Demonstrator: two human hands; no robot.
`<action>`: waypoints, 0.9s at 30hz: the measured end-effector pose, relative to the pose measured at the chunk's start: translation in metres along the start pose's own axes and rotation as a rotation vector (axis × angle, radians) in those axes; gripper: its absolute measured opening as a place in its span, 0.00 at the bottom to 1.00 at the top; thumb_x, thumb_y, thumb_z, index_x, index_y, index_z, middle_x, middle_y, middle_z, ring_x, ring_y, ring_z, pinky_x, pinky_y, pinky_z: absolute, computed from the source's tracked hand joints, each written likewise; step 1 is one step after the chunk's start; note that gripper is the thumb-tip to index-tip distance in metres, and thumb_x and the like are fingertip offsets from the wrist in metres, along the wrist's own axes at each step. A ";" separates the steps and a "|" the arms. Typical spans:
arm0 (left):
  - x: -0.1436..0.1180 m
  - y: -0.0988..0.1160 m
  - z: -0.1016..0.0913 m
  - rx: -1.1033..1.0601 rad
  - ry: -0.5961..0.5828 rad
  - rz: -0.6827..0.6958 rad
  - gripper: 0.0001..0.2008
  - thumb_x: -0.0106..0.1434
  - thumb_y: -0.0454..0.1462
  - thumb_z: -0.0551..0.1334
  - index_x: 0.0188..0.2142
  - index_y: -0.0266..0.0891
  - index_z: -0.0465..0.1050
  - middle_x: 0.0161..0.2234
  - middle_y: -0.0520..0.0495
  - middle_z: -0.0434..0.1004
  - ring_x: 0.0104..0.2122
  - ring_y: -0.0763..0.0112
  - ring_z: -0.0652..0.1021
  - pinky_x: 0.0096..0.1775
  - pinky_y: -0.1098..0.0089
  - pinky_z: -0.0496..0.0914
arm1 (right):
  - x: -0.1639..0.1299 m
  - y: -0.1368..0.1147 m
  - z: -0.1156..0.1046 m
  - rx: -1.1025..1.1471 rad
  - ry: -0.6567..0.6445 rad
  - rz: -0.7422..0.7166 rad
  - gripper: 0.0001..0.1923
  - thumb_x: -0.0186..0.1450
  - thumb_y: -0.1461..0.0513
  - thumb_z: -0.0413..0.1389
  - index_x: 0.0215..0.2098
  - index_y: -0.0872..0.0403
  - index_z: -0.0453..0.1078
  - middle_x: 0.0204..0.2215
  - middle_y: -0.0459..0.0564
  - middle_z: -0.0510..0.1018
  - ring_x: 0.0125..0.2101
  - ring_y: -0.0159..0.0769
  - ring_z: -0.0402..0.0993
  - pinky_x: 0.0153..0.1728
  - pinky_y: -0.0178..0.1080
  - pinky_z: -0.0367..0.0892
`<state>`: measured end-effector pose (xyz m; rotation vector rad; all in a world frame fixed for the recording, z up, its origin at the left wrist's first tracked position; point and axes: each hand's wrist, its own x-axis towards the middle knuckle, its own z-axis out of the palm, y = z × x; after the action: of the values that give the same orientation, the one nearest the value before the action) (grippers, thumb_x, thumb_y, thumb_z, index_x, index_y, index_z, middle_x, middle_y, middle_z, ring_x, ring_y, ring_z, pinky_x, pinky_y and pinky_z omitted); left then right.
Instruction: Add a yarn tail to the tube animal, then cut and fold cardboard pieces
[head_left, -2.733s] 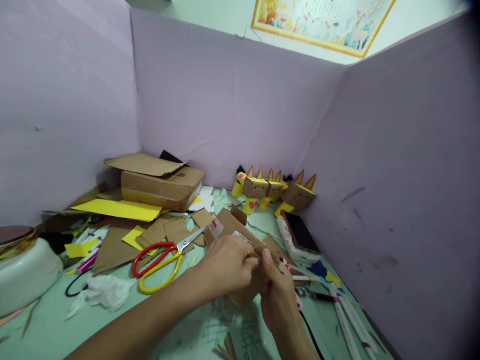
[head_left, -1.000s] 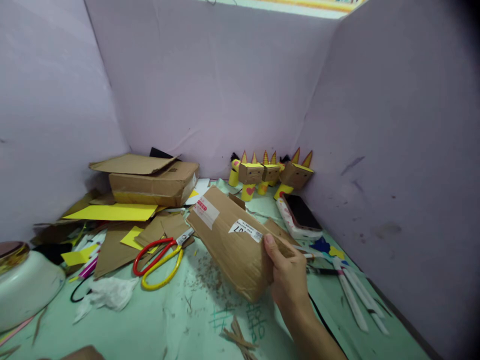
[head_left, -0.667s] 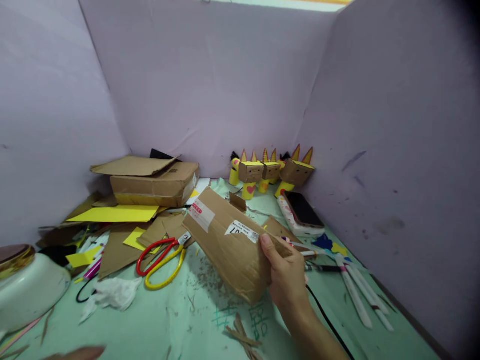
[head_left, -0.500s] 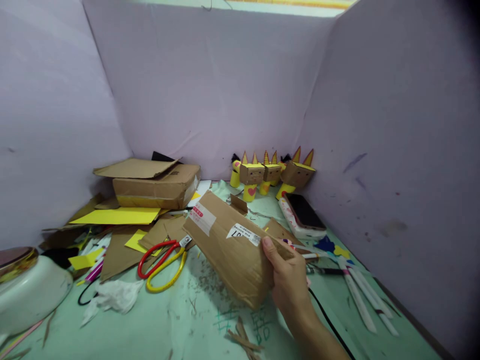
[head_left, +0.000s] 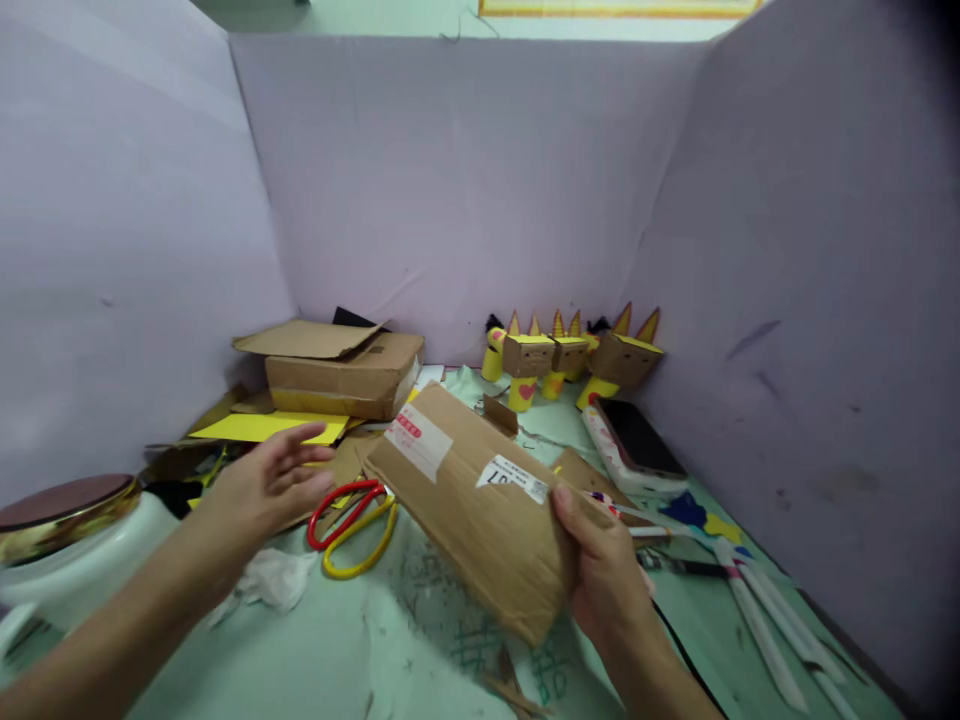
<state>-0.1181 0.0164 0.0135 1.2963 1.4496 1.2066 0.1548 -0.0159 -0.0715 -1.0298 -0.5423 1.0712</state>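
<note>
My right hand (head_left: 604,575) grips the near right end of a flat brown cardboard piece (head_left: 469,500) with white and red labels, held tilted above the green table. My left hand (head_left: 266,480) hovers open, fingers spread, left of the cardboard and just beside the red and yellow scissors (head_left: 352,515), which lie on the table. It touches nothing that I can see.
A cardboard box (head_left: 341,365) on yellow paper (head_left: 262,428) sits at the back left. Small cardboard figures (head_left: 570,355) line the back wall, with a phone (head_left: 634,440) in front. White sticks (head_left: 765,620) lie at right, a white pot (head_left: 67,550) at left. Purple partition walls enclose the desk.
My left hand, out of view a second ago, has come in from the lower left toward the scissors. My right hand keeps hold of the cardboard, and the view has shifted.
</note>
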 end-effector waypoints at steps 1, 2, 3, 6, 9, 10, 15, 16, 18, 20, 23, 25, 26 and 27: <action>0.008 0.003 0.014 -0.105 -0.001 -0.049 0.26 0.41 0.35 0.71 0.42 0.36 0.70 0.35 0.46 0.76 0.32 0.68 0.77 0.30 0.74 0.71 | 0.000 -0.001 0.000 0.029 0.025 0.006 0.17 0.47 0.53 0.66 0.29 0.56 0.76 0.25 0.48 0.80 0.27 0.41 0.75 0.30 0.38 0.69; 0.017 0.005 0.029 -0.227 0.025 -0.058 0.23 0.42 0.32 0.70 0.40 0.35 0.69 0.32 0.47 0.75 0.28 0.71 0.76 0.27 0.75 0.71 | 0.001 -0.003 0.001 0.055 0.053 0.002 0.16 0.46 0.53 0.66 0.28 0.56 0.75 0.25 0.47 0.79 0.26 0.39 0.74 0.28 0.37 0.68; 0.025 0.005 0.043 -0.350 0.008 -0.062 0.20 0.44 0.31 0.67 0.38 0.35 0.68 0.29 0.48 0.75 0.24 0.74 0.74 0.25 0.74 0.70 | 0.001 -0.004 0.002 0.072 0.078 -0.012 0.16 0.46 0.54 0.66 0.28 0.56 0.76 0.24 0.47 0.79 0.26 0.38 0.74 0.26 0.36 0.68; 0.049 -0.003 0.085 -0.431 -0.054 -0.036 0.11 0.48 0.29 0.62 0.34 0.34 0.67 0.21 0.52 0.70 0.18 0.76 0.71 0.20 0.76 0.66 | 0.000 -0.008 0.003 0.100 0.162 -0.090 0.17 0.46 0.55 0.67 0.31 0.56 0.76 0.25 0.47 0.79 0.26 0.38 0.73 0.25 0.36 0.67; 0.069 -0.017 0.118 -0.465 0.013 -0.007 0.06 0.54 0.32 0.56 0.34 0.37 0.64 0.21 0.55 0.67 0.15 0.80 0.67 0.17 0.79 0.61 | 0.003 -0.010 0.002 0.124 0.232 -0.190 0.18 0.47 0.55 0.66 0.34 0.55 0.76 0.29 0.48 0.80 0.30 0.40 0.75 0.28 0.39 0.69; 0.072 -0.023 0.126 -0.472 0.024 -0.009 0.05 0.55 0.33 0.55 0.34 0.38 0.64 0.23 0.55 0.67 0.14 0.81 0.67 0.17 0.79 0.60 | 0.004 -0.010 0.000 0.131 0.235 -0.222 0.19 0.48 0.55 0.66 0.36 0.55 0.76 0.31 0.49 0.80 0.31 0.40 0.75 0.30 0.40 0.69; 0.048 -0.049 0.121 -0.457 0.003 -0.070 0.09 0.52 0.33 0.57 0.35 0.38 0.63 0.25 0.54 0.70 0.15 0.80 0.67 0.16 0.79 0.58 | 0.008 -0.010 -0.005 0.097 0.204 -0.279 0.19 0.51 0.54 0.63 0.38 0.56 0.75 0.36 0.51 0.79 0.35 0.42 0.75 0.37 0.44 0.69; 0.035 -0.052 0.111 -0.441 -0.011 -0.078 0.10 0.52 0.34 0.58 0.35 0.38 0.64 0.25 0.54 0.70 0.15 0.80 0.68 0.17 0.79 0.59 | 0.008 -0.010 -0.005 0.088 0.201 -0.271 0.19 0.52 0.54 0.63 0.38 0.56 0.75 0.36 0.51 0.79 0.35 0.43 0.75 0.37 0.44 0.69; 0.006 -0.056 0.090 -0.395 -0.022 -0.085 0.10 0.52 0.34 0.60 0.35 0.38 0.65 0.26 0.53 0.72 0.16 0.80 0.68 0.18 0.79 0.61 | 0.006 -0.010 -0.003 0.080 0.196 -0.257 0.18 0.52 0.54 0.63 0.37 0.56 0.75 0.35 0.51 0.79 0.34 0.42 0.75 0.37 0.44 0.69; -0.025 -0.057 0.074 -0.152 -0.106 0.031 0.06 0.55 0.35 0.60 0.34 0.39 0.67 0.27 0.53 0.72 0.17 0.80 0.68 0.19 0.78 0.63 | 0.004 -0.009 -0.001 0.077 0.190 -0.260 0.17 0.52 0.54 0.63 0.36 0.56 0.75 0.33 0.50 0.79 0.33 0.42 0.75 0.35 0.44 0.69; -0.061 -0.057 0.078 0.277 -0.495 0.484 0.08 0.61 0.34 0.54 0.36 0.41 0.72 0.30 0.47 0.76 0.29 0.70 0.76 0.32 0.71 0.71 | 0.004 -0.009 0.001 0.063 0.203 -0.319 0.17 0.54 0.54 0.61 0.37 0.56 0.75 0.34 0.50 0.79 0.34 0.42 0.75 0.34 0.44 0.69; -0.076 -0.059 0.096 0.463 -0.767 0.858 0.15 0.61 0.33 0.54 0.46 0.40 0.70 0.47 0.39 0.73 0.48 0.58 0.72 0.49 0.57 0.66 | 0.006 -0.008 0.000 0.063 0.221 -0.372 0.17 0.54 0.54 0.61 0.38 0.56 0.75 0.36 0.51 0.79 0.36 0.42 0.75 0.37 0.44 0.69; -0.080 -0.061 0.105 0.569 -0.876 0.962 0.18 0.60 0.35 0.55 0.50 0.39 0.67 0.53 0.35 0.68 0.53 0.52 0.67 0.52 0.52 0.63 | 0.007 -0.008 -0.001 0.069 0.235 -0.384 0.17 0.54 0.54 0.61 0.38 0.56 0.75 0.36 0.51 0.79 0.37 0.42 0.74 0.39 0.43 0.68; -0.083 -0.063 0.112 0.671 -0.953 1.005 0.21 0.59 0.38 0.57 0.53 0.38 0.65 0.55 0.34 0.66 0.55 0.48 0.65 0.52 0.48 0.61 | 0.008 -0.008 -0.002 0.073 0.250 -0.387 0.17 0.54 0.54 0.61 0.38 0.57 0.75 0.37 0.51 0.79 0.37 0.42 0.74 0.39 0.43 0.68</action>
<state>-0.0113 -0.0527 -0.0713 2.7395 0.4183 0.3852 0.1632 -0.0099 -0.0663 -0.9317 -0.4709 0.6067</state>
